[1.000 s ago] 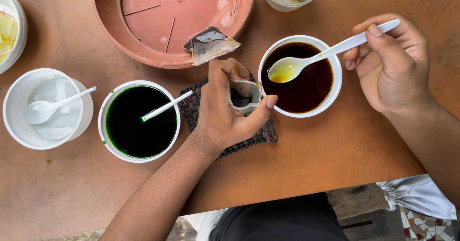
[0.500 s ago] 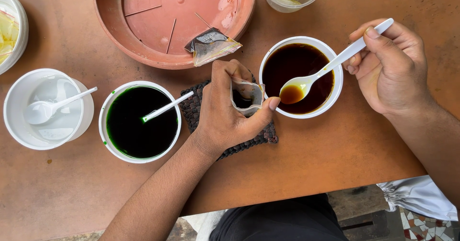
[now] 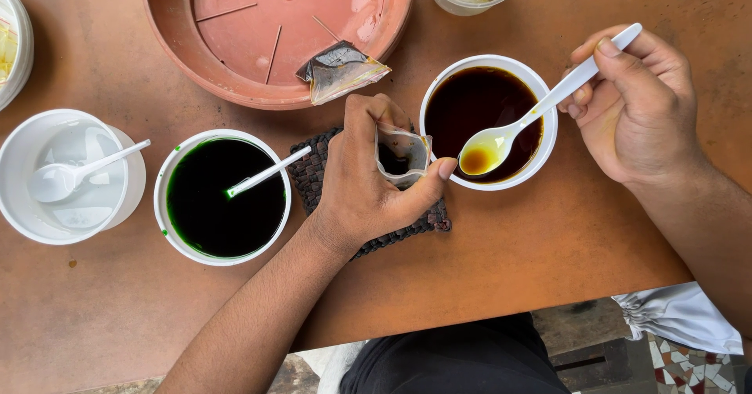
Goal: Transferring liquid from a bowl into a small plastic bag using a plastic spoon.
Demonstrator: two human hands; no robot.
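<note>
- Your left hand [image 3: 362, 178] is gripping the small clear pouch [image 3: 401, 156] upright on the woven mat [image 3: 312, 176], mouth kept open beside the brown bowl [image 3: 548, 139]
- Your right hand [image 3: 638, 104] fingers are pinching the white spoon [image 3: 540, 110], holding liquid level over the bowl, w/ drips falling back in

Three white spoons [image 3: 548, 104], two bowls of dark liquid [image 3: 223, 198], two hands [image 3: 368, 182].

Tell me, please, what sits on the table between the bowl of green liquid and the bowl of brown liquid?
In the head view, a dark woven mat lies there, with the left hand on it holding a small clear pouch.
</note>
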